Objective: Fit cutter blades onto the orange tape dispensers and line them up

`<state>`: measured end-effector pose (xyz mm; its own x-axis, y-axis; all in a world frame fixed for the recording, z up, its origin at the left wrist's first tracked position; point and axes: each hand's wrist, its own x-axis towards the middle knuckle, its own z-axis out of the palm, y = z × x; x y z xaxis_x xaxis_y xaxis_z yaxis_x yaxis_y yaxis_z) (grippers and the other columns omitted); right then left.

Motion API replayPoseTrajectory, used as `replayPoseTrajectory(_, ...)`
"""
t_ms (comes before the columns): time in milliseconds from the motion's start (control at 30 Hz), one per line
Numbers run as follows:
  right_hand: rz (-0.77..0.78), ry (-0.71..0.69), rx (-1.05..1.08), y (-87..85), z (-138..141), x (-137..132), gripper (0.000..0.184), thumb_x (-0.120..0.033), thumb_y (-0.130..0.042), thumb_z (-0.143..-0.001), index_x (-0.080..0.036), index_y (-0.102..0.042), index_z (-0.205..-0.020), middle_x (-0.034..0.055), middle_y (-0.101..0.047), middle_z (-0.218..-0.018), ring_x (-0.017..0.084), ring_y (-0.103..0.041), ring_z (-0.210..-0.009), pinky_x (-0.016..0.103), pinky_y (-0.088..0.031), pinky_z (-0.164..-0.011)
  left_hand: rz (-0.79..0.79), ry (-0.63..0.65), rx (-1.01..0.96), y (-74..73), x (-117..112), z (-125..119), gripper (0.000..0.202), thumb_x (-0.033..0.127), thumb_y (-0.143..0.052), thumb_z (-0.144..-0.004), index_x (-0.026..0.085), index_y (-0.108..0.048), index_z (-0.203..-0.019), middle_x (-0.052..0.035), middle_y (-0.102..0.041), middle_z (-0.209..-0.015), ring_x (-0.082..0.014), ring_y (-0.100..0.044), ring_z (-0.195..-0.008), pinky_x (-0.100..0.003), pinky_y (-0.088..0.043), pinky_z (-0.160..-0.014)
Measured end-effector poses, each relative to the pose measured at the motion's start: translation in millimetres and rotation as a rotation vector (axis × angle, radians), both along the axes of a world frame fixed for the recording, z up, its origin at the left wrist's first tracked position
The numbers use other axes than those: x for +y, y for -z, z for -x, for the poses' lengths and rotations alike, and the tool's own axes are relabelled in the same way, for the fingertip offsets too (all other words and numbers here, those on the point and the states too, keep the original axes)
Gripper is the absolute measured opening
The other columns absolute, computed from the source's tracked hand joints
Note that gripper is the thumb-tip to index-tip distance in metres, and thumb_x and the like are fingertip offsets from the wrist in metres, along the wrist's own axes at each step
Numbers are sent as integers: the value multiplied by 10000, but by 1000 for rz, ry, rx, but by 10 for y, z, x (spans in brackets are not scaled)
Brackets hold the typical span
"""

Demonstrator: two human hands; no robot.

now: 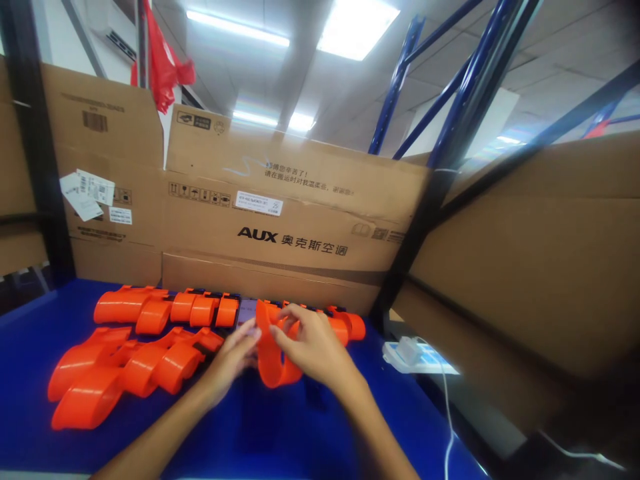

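Both my hands meet over a blue table (280,433). My right hand (313,347) pinches the upper edge of a curved orange plastic band (273,363), fingers closed on it. My left hand (231,360) touches the same band from the left, fingertips pressed against its side. More orange curved pieces (165,308) lie in a row behind the hands, and another group of them (115,373) is spread at the left.
Large brown cardboard boxes (295,220) stand along the back and right of the table. Blue and black rack posts (415,227) rise between them. A white power strip (415,357) with a cable lies at the right edge. A red bag (163,63) hangs top left.
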<state>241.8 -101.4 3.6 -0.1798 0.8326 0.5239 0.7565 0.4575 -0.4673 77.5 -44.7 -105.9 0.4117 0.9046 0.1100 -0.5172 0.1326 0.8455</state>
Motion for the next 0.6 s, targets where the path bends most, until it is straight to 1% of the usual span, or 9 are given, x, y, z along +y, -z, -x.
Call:
replayPoseTrajectory(33, -9, -14, 1, 27, 81, 33, 180, -374, -648, -857, -209, -707, -898, 24, -723, -774, 187, -645, -693, 266, -445, -643, 19, -16, -13, 4, 5, 0, 578, 425, -752, -779, 201, -591, -1287, -128, -732, -1049, -224, -712, -783, -297, -527, -642)
replayPoseTrajectory(100, 17, -95, 9, 63, 189, 89, 206, -376, -583, -914, -207, -699, -896, 20, -719, -780, 173, -633, -679, 256, -433, -631, 41, -47, -37, 1, 20, -1, 543, 440, -752, -773, 209, -614, -1245, -116, -735, -1068, -241, -720, -812, -288, -521, -632)
replayPoseTrajectory(200, 45, -205, 71, 101, 194, 187, 272, -357, -455, -988, -215, -684, -953, 8, -715, -828, 164, -630, -724, 248, -436, -648, 80, -110, -88, -25, 56, 3, 511, 430, -767, -751, 201, -637, -1189, -98, -745, -1053, -254, -726, -825, -291, -524, -644)
replayPoseTrajectory(267, 10, -182, 124, 157, 91, 280, 283, -347, -430, -996, -211, -677, -972, 15, -712, -865, 172, -629, -777, 255, -442, -684, 119, -178, -149, -42, 84, 16, 493, 401, -783, -729, 186, -650, -1152, -84, -754, -1012, -249, -727, -821, -291, -529, -663)
replayPoseTrajectory(333, -12, -89, 137, 267, -69, 383, 249, -333, -460, -977, -198, -669, -968, 25, -703, -863, 176, -615, -770, 257, -434, -676, 164, -221, -207, -53, 104, 38, 466, 383, -790, -715, 163, -662, -1106, -76, -757, -960, -241, -724, -807, -291, -533, -669)
replayPoseTrajectory(400, 40, 10, 28, 427, -238, 470, 192, -281, -502, -940, -191, -671, -920, 28, -685, -823, 172, -590, -724, 261, -412, -655, 211, -241, -237, -57, 110, 62, 442, 383, -789, -711, 146, -670, -1066, -67, -753, -887, -230, -718, -753, -298, -538, -653)
replayPoseTrajectory(467, 150, 21, -124, 610, -371, 518, 113, -194, -561, -868, -191, -671, -843, 26, -667, -800, 174, -581, -734, 259, -399, -658, 244, -258, -249, -58, 101, 78, 423, 395, -782, -719, 136, -674, -1036, -57, -743, -822, -213, -704, -683, -302, -538, -618)
replayPoseTrajectory(533, 240, -41, -238, 774, -442, 524, 103, -119, -605, -783, -192, -673, -804, 26, -645, -797, 182, -576, -784, 257, -406, -689, 251, -280, -254, -60, 87, 83, 408, 398, -778, -724, 132, -676, -1015, -53, -737, -791, -193, -684, -622, -291, -528, -579)
replayPoseTrajectory(600, 282, -123, -304, 888, -452, 505, 118, -128, -658, -740, -198, -685, -831, 36, -633, -866, 198, -568, -870, 271, -417, -762, 248, -286, -243, -65, 75, 79, 397, 397, -780, -722, 127, -677, -994, -58, -737, -776, -183, -674, -595, -279, -517, -557)
